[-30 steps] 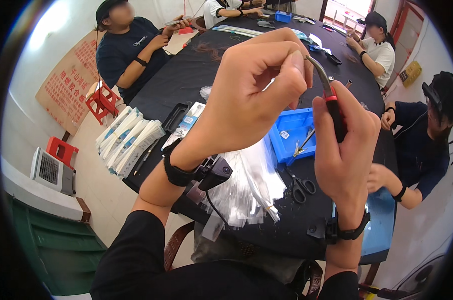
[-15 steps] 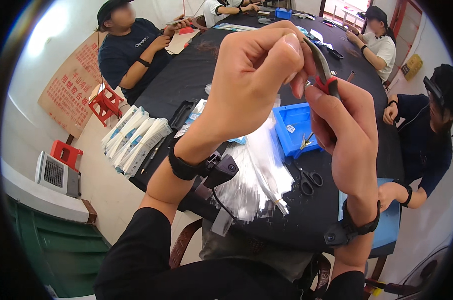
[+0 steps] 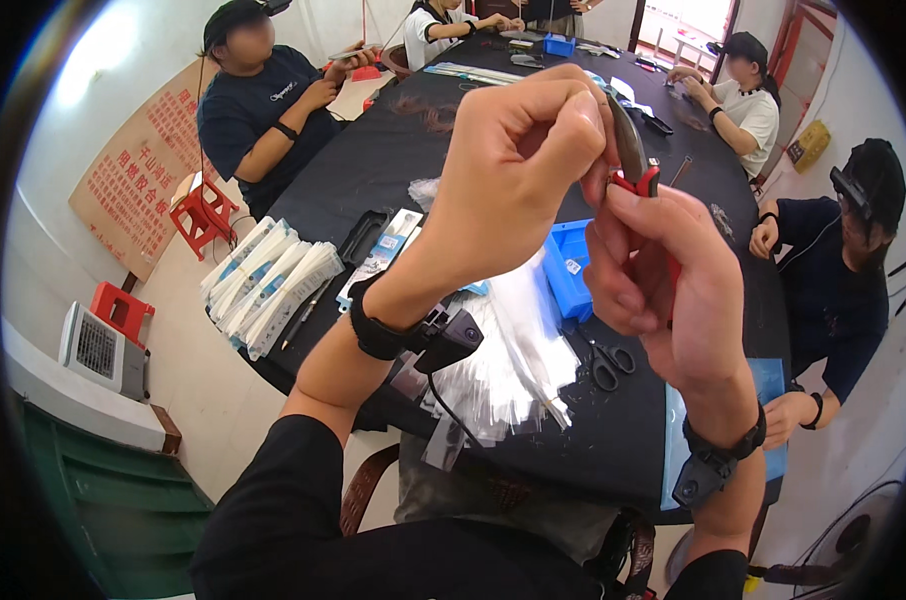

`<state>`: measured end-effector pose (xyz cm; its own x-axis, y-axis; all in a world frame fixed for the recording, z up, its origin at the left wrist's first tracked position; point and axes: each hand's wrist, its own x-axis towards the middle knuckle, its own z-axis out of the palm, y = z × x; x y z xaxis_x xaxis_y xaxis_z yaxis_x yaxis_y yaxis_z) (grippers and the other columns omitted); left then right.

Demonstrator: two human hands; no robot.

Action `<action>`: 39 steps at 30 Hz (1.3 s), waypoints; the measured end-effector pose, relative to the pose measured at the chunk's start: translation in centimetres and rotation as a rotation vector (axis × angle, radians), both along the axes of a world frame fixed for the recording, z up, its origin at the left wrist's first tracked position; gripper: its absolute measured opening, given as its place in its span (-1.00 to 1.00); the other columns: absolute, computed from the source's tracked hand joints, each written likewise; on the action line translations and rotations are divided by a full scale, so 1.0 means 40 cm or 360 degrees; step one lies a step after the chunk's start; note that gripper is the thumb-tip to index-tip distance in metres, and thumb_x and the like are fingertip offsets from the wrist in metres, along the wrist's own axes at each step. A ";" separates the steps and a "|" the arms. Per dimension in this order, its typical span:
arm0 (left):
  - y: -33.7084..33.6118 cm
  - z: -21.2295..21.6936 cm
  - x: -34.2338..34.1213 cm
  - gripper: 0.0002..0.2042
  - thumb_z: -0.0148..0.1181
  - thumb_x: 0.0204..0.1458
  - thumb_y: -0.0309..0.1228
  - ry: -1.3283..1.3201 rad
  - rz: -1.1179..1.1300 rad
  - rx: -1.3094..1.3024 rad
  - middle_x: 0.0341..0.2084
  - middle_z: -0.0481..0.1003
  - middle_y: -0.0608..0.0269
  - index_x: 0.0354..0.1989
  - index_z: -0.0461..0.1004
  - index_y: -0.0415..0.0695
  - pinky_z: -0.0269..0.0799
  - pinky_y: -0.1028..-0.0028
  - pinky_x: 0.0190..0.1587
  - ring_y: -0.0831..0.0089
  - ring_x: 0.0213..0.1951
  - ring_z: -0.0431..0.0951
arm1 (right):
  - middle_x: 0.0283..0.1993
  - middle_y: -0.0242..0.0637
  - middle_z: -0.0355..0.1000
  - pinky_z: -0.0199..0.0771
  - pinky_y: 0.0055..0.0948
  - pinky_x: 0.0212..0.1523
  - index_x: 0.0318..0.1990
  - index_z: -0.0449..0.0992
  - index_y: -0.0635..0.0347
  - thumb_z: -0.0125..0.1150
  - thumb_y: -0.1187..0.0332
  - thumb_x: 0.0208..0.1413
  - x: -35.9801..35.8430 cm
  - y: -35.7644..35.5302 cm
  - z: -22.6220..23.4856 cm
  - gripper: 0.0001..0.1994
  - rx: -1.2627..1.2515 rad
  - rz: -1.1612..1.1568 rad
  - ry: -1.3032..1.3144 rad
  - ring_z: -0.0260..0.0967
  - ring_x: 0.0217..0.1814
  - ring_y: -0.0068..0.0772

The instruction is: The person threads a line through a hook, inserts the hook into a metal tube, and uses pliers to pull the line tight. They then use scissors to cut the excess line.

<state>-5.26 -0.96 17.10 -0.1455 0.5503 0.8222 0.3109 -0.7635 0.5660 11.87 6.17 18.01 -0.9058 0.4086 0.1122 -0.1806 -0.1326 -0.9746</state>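
Observation:
My left hand (image 3: 521, 165) is raised over the table, its thumb and fingers pinched together; what they hold, if anything, is hidden. Beside its fingertips are the grey jaws of a pair of red-handled pliers (image 3: 630, 145). My right hand (image 3: 685, 275) is closed round the pliers' handles, thumb on top near the pivot. Beneath both hands lies a spread of clear plastic sleeves (image 3: 503, 365). Partly behind my right hand sits a blue tray (image 3: 568, 285). Black-handled scissors (image 3: 608, 366) lie on the black tablecloth below it.
Bundled white-and-blue packets (image 3: 268, 285) lie at the table's left edge, near a pen (image 3: 301, 320) and a black open case (image 3: 363, 238). A light-blue sheet (image 3: 678, 440) lies at the right edge, near a co-worker's hand (image 3: 788, 418). Other people sit around the table.
My right hand has shifted slightly left and its grip on the pliers has changed, showing more of the red handles. My left hand keeps its pinch. The view has tilted a little.

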 end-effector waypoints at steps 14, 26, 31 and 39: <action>0.019 -0.017 0.046 -0.71 -0.01 0.34 -0.51 -0.0001 -0.0077 -0.0232 -0.26 0.59 0.18 -0.39 0.56 -0.42 0.52 0.55 -0.25 0.57 -0.34 0.62 | -0.61 -0.40 0.24 0.01 -0.54 -0.61 -0.41 0.39 0.19 0.06 0.11 0.39 0.072 0.034 -0.020 -0.62 -0.0225 -0.0044 0.0015 0.12 -0.64 -0.60; 0.033 -0.027 0.041 -0.62 0.04 0.31 -0.43 0.0277 -0.0260 -0.0637 -0.31 0.60 0.07 -0.57 0.56 -0.32 0.33 0.55 -0.39 0.63 -0.45 0.46 | -0.28 -0.14 0.41 0.34 -0.33 -0.24 -0.07 0.40 0.25 0.29 0.46 0.22 0.318 -0.021 -0.207 -0.79 0.1641 -0.0758 -0.0910 0.40 -0.24 -0.11; 0.041 -0.046 0.064 -0.64 0.03 0.29 -0.47 0.0356 0.0000 -0.0607 -0.30 0.61 0.05 -0.58 0.56 -0.32 0.37 0.56 -0.40 0.61 -0.47 0.50 | -0.13 -0.02 0.31 0.41 -0.07 -0.16 -0.06 0.36 0.26 0.33 0.48 0.18 0.351 -0.037 -0.348 -0.73 0.1850 -0.0683 -0.1260 0.38 -0.09 0.13; 0.046 -0.041 0.002 -0.65 0.04 0.24 -0.48 0.0512 -0.0108 -0.0662 -0.33 0.61 0.01 -0.61 0.56 -0.31 0.39 0.55 -0.41 0.55 -0.45 0.55 | -0.04 0.02 0.26 0.35 -0.04 -0.07 -0.03 0.33 0.28 0.34 0.47 0.20 0.350 0.003 -0.454 -0.70 0.2049 -0.0849 -0.1306 0.31 0.03 0.14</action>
<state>-5.17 0.88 15.45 0.1255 0.8388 0.5298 0.4764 -0.5194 0.7094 25.86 6.29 -0.15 -0.6844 0.7029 0.1936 0.6629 0.7105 -0.2363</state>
